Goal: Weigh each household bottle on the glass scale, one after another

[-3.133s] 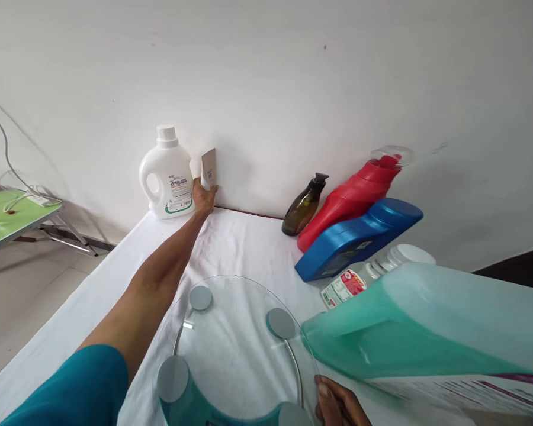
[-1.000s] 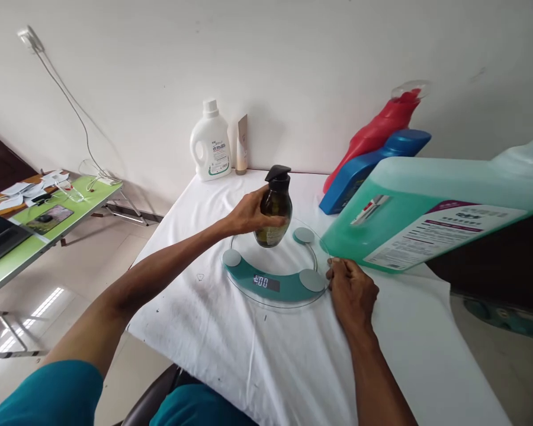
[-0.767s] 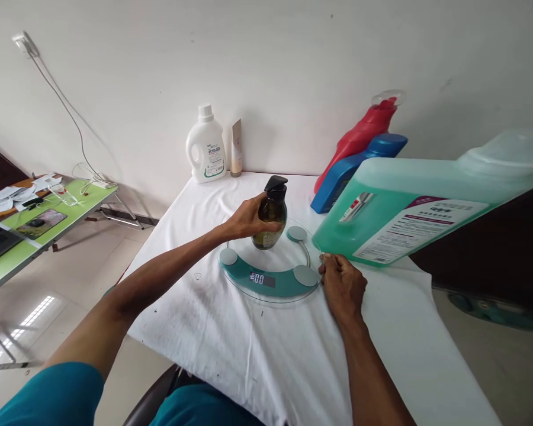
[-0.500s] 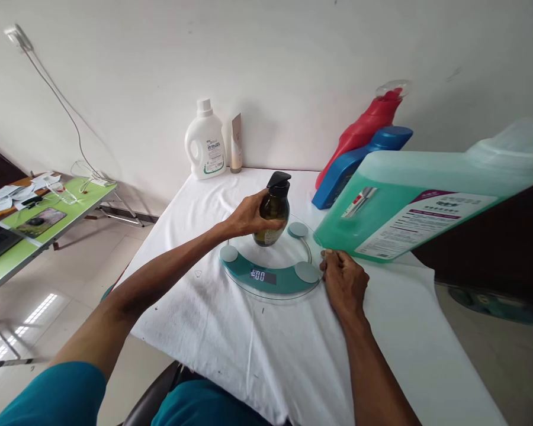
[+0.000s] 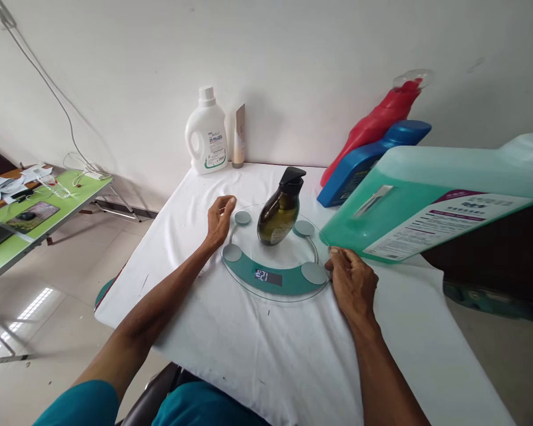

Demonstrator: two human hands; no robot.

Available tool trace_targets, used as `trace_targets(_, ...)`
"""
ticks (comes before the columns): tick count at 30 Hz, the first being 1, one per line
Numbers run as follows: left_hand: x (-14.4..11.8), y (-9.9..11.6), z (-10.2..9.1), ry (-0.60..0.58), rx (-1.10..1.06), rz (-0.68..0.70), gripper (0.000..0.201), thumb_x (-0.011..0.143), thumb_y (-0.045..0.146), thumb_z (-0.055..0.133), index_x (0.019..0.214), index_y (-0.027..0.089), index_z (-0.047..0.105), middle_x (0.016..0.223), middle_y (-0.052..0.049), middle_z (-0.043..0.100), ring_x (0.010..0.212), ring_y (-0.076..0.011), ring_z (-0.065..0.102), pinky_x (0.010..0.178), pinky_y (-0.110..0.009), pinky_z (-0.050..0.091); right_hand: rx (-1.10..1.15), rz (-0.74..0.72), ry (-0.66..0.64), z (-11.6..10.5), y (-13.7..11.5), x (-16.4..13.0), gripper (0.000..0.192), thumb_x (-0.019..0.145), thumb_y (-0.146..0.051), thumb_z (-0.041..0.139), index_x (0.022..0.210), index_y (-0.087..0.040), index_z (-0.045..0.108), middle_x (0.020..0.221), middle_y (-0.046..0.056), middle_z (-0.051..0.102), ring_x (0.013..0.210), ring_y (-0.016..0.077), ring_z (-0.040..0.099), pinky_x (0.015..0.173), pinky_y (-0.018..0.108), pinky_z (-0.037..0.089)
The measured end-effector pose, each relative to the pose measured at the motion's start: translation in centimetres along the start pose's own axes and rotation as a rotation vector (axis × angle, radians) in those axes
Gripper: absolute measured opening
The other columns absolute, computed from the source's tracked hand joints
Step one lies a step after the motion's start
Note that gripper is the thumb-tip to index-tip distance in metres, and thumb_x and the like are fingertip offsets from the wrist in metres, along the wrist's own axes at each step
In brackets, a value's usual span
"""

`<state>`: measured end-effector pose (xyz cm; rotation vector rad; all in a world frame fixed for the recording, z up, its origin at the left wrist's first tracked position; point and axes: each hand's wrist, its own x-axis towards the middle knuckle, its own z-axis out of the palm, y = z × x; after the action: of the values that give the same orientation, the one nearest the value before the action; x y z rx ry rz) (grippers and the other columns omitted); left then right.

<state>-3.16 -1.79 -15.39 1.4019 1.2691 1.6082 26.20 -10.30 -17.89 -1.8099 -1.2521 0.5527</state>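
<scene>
Dark olive pump bottle [image 5: 278,213] stands alone on the round glass scale [image 5: 275,278], centre of frame, leaning a little toward the upper right; black pump head on top, lit digits on the scale's teal band just below it. Left hand [image 5: 219,218] sits just left of the scale rim, fingers loosely curled and apart, gripping nothing, close to the bottle but not touching it. Right hand [image 5: 352,283] rests at the lower right edge of the scale, fingertips against the glass rim, fingers drawn in; nothing held that I can see. Judgement on handling: the bottle looks like smooth, glossy plastic, small and light enough for one hand, likely slippery; best taken around the waist below the shoulder, not by the pump, which may press down or turn. The glass scale looks rigid, breakable and slick on the white cloth of the desk [image 5: 249,355]. Right of frame, a big green jug [image 5: 417,207] lies on its side. Upper right, red bottle [image 5: 377,121] and blue bottle [image 5: 368,157] lean on the wall. Upper centre, white jug [image 5: 206,139], beige tube [image 5: 238,137].
</scene>
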Motion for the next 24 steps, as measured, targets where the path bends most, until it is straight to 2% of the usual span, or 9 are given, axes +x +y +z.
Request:
trace_targets(2,0.0,-1.9,-0.7,0.082,-0.022,-0.065,0.047,0.096,0.065,0.066,0.106,0.019,0.072,0.115,-0.014,0.076,0.117,-0.0303,0.071,0.107,-0.048,0.054,-0.016,-0.004,-0.004,0.0,-0.1,0.0,0.043,0.087,-0.065,0.044,0.082,-0.027,0.064,0.074,0.008,0.072,0.074,0.0286,0.064,0.083,0.041,0.049)
trace_targets(7,0.9,-4.3,-1.1,0.005,-0.239,-0.268,0.038,0.095,0.054,0.070,0.108,0.018,0.072,0.111,-0.013,0.076,0.109,-0.0269,0.075,0.109,-0.049,0.056,-0.064,0.002,-0.008,-0.1,0.0,0.1,0.041,0.087,-0.064,0.044,0.077,-0.028,0.063,0.072,0.007,0.070,0.075,0.0288,0.064,0.081,0.042,0.048)
trace_targets(14,1.0,-4.6,-0.9,0.004,-0.267,-0.299,0.038,0.091,0.054,0.076,0.101,0.017,0.075,0.105,-0.013,0.078,0.111,-0.0283,0.074,0.115,-0.051,0.053,-0.061,-0.008,-0.002,-0.1,0.4,0.1,0.048,0.088,-0.071,0.045,0.080,-0.028,0.065,0.077,0.009,0.073,0.078,0.0306,0.067,0.083,0.044,0.049)
trace_targets(19,0.8,-4.5,-1.0,0.001,-0.274,-0.314,0.040,0.088,0.055,0.078,0.101,0.017,0.075,0.104,-0.013,0.077,0.109,-0.0280,0.074,0.115,-0.051,0.052,-0.076,-0.010,-0.005,-0.1,0.1,-0.1,0.043,0.086,-0.066,0.043,0.076,-0.029,0.063,0.070,0.006,0.070,0.075,0.0291,0.065,0.083,0.044,0.049)
trace_targets(24,0.9,-4.3,-1.1,-0.007,-0.249,-0.299,0.041,0.085,0.056,0.079,0.100,0.017,0.075,0.103,-0.012,0.077,0.110,-0.0277,0.073,0.114,-0.050,0.052,-0.076,0.005,-0.007,-0.2,0.0,-0.1,0.042,0.087,-0.065,0.043,0.077,-0.029,0.063,0.074,0.006,0.072,0.076,0.0290,0.066,0.081,0.043,0.049)
